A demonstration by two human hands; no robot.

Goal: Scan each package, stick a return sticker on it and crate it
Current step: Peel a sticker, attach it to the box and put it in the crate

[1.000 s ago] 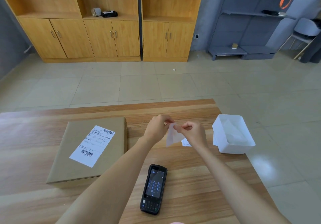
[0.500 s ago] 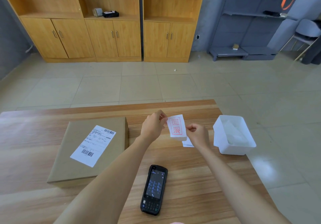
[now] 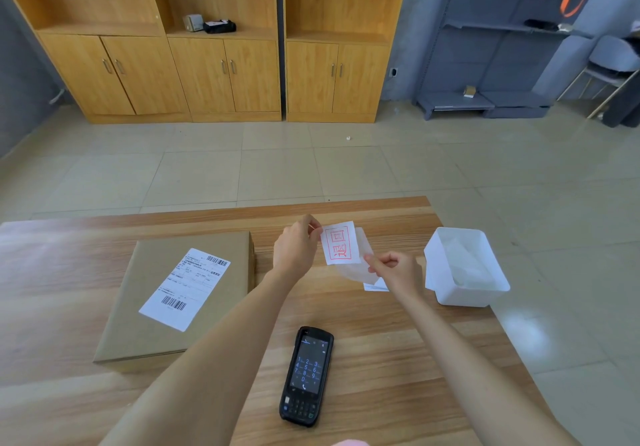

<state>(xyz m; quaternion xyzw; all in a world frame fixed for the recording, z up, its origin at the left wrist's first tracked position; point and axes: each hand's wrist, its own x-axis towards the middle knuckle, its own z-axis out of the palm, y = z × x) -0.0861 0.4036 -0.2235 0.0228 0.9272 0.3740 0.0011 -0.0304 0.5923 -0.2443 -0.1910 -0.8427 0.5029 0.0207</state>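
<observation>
Head view: left hand (image 3: 294, 250) pinches sticker (image 3: 339, 243) edge, right hand (image 3: 398, 271) backing (image 3: 357, 272).

The sticker (image 3: 339, 243), pinched at its left edge by the left hand (image 3: 296, 248), carries two large red characters, 退回, inside a red rectangular frame; they stand turned sideways.

The scanner (image 3: 308, 374) on the near desk shows a lit dial pad with the digits 1 to 9 in three rows, 0 below them, and a handset icon under that.

The white label (image 3: 185, 288) on the box (image 3: 138, 324) at left bears two barcodes, one at its far right corner and one near its near edge. The small print between them is too fine to read.
</observation>
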